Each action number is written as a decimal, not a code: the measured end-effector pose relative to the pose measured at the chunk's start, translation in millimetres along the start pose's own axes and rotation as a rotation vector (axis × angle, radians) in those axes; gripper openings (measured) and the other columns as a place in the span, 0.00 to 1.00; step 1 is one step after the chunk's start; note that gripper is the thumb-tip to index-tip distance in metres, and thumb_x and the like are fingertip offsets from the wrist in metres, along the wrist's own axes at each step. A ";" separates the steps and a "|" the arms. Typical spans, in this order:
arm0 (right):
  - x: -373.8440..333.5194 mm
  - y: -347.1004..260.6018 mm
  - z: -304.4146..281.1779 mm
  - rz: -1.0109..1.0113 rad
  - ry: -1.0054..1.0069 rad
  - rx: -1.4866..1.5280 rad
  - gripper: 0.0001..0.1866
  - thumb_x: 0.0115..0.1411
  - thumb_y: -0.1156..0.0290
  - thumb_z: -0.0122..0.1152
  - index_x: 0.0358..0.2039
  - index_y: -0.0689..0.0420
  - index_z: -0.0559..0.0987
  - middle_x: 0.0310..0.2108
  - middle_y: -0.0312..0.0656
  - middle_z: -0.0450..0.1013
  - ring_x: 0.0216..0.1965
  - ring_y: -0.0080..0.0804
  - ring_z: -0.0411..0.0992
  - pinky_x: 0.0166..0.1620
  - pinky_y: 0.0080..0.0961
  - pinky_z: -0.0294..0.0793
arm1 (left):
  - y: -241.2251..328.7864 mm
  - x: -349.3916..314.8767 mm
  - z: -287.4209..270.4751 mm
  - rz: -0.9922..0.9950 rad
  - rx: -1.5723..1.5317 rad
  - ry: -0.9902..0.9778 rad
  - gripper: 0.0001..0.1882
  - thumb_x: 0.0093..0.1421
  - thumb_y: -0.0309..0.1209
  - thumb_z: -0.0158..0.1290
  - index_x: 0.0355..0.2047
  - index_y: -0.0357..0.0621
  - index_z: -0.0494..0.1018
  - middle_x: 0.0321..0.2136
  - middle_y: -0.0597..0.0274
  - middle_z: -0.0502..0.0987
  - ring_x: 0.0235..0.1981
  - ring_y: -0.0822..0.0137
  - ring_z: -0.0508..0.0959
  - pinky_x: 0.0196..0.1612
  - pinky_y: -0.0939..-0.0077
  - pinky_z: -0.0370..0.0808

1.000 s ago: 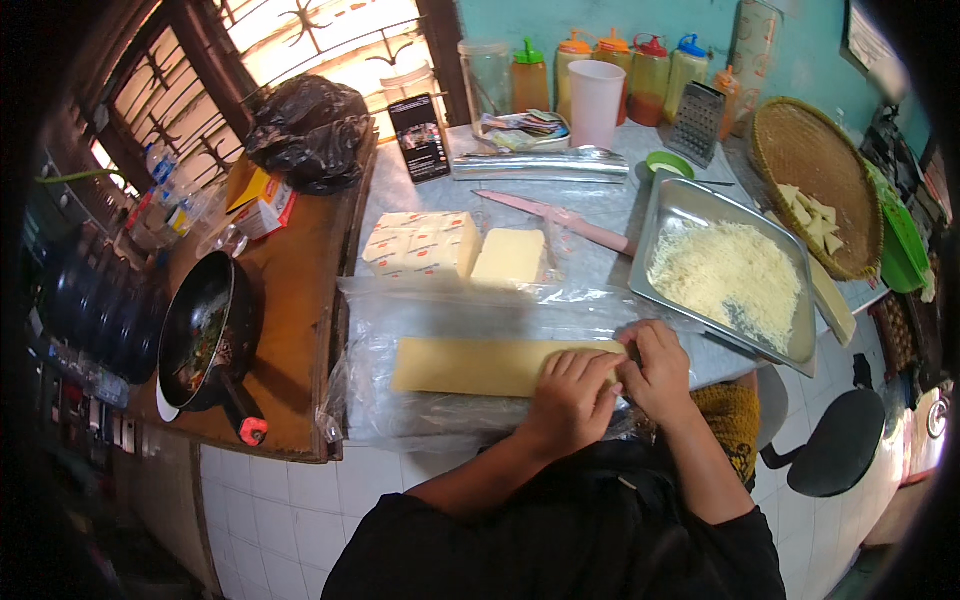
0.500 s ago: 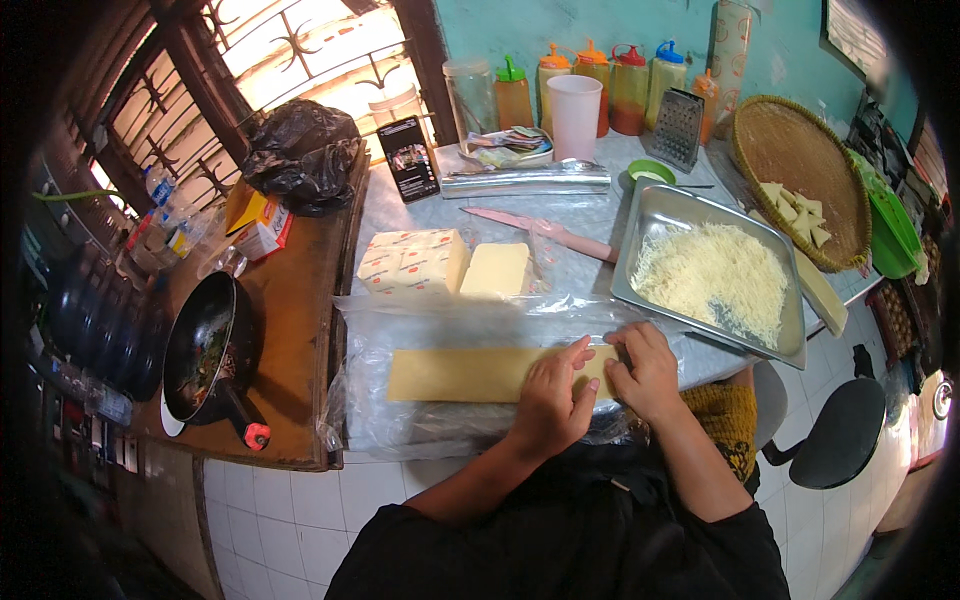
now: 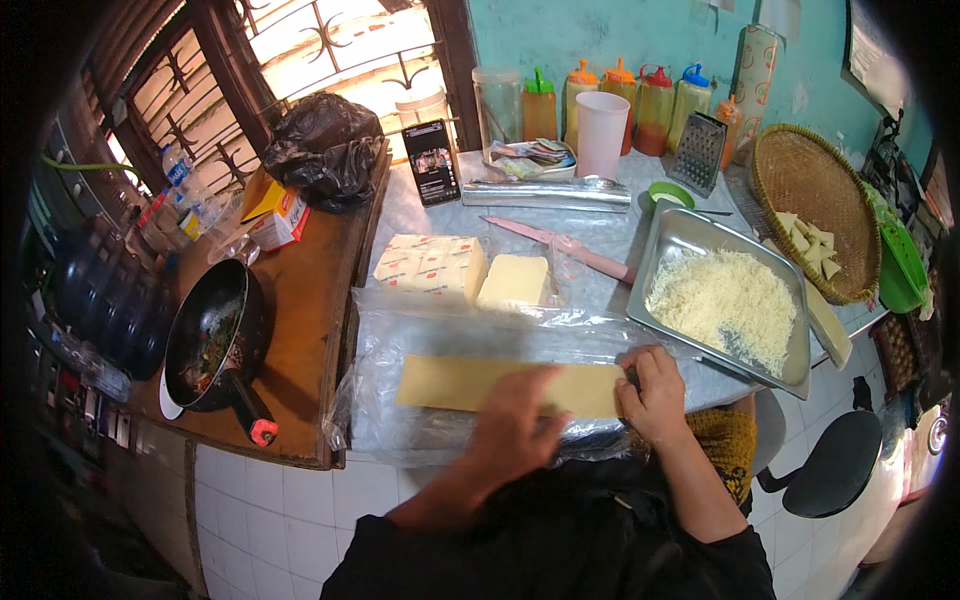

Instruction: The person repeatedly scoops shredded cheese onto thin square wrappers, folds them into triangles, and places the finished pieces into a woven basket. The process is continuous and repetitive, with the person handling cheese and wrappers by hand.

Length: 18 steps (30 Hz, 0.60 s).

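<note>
Partly covered tan strip [image 3: 450, 383], left hand [image 3: 512, 422] blurred, thumb apart, right hand [image 3: 657, 398] curled at strip's end, pinch unclear

Mid-frame, the tan strip [image 3: 450, 383] looks smooth and matt on glossy, wrinkled clear plastic [image 3: 400, 325]. That tray [image 3: 803, 345] at right gleams, bare metal; upper right, the basket [image 3: 815, 185] is rough weave.

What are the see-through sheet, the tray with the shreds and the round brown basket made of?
The sheet looks like thin plastic: clear, shiny, wrinkled. The tray looks like metal, perhaps steel: silvery, smooth-walled, glinting. The basket seems woven, maybe bamboo: matte brown, with a ridged rim.
</note>
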State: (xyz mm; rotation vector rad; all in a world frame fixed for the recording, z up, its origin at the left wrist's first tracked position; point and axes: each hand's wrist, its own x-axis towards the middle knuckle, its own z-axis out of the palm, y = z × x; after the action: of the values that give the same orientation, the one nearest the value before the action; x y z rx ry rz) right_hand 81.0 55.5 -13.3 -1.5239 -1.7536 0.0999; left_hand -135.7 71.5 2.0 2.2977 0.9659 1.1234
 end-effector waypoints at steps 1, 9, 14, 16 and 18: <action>0.2 0.0 -0.2 0.000 -0.007 0.003 0.11 0.44 0.74 0.57 0.31 0.59 0.73 0.32 0.47 0.68 0.36 0.48 0.67 0.40 0.36 0.67 | -5.8 -3.1 -15.5 -0.073 0.128 -0.020 0.26 0.51 0.33 0.55 0.50 0.37 0.65 0.44 0.46 0.71 0.45 0.49 0.70 0.50 0.58 0.64; 1.1 -1.3 0.9 -0.042 0.022 -0.008 0.13 0.44 0.75 0.57 0.34 0.60 0.74 0.33 0.47 0.68 0.36 0.47 0.68 0.40 0.35 0.68 | -29.0 -20.3 -85.4 -0.648 0.447 0.060 0.28 0.54 0.35 0.52 0.54 0.38 0.62 0.53 0.45 0.65 0.55 0.47 0.65 0.56 0.59 0.62; -0.2 -1.4 0.8 -0.054 0.013 -0.040 0.14 0.45 0.75 0.56 0.35 0.60 0.74 0.34 0.47 0.68 0.37 0.47 0.68 0.40 0.35 0.68 | -29.6 -22.3 -86.3 -0.618 0.360 0.063 0.27 0.55 0.35 0.52 0.54 0.40 0.62 0.54 0.47 0.64 0.55 0.50 0.65 0.55 0.60 0.64; -0.3 -1.3 0.6 -0.057 0.009 -0.039 0.14 0.45 0.75 0.56 0.36 0.60 0.74 0.34 0.47 0.68 0.37 0.47 0.68 0.40 0.36 0.68 | -29.5 -21.1 -86.1 -0.566 0.411 0.080 0.26 0.55 0.34 0.52 0.54 0.41 0.62 0.55 0.47 0.63 0.55 0.50 0.65 0.54 0.60 0.64; -0.4 -1.4 0.4 -0.050 0.003 -0.034 0.14 0.45 0.75 0.56 0.36 0.59 0.75 0.34 0.47 0.68 0.37 0.47 0.67 0.40 0.36 0.68 | -26.8 -21.4 -83.6 -0.569 0.389 0.080 0.26 0.55 0.32 0.53 0.54 0.42 0.62 0.55 0.47 0.63 0.54 0.49 0.66 0.54 0.61 0.65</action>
State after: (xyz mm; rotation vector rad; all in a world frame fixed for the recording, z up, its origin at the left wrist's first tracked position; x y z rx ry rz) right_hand 79.6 54.9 -13.0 -1.5023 -1.7985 0.0423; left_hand -223.1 78.6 24.1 2.0326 1.8551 0.8369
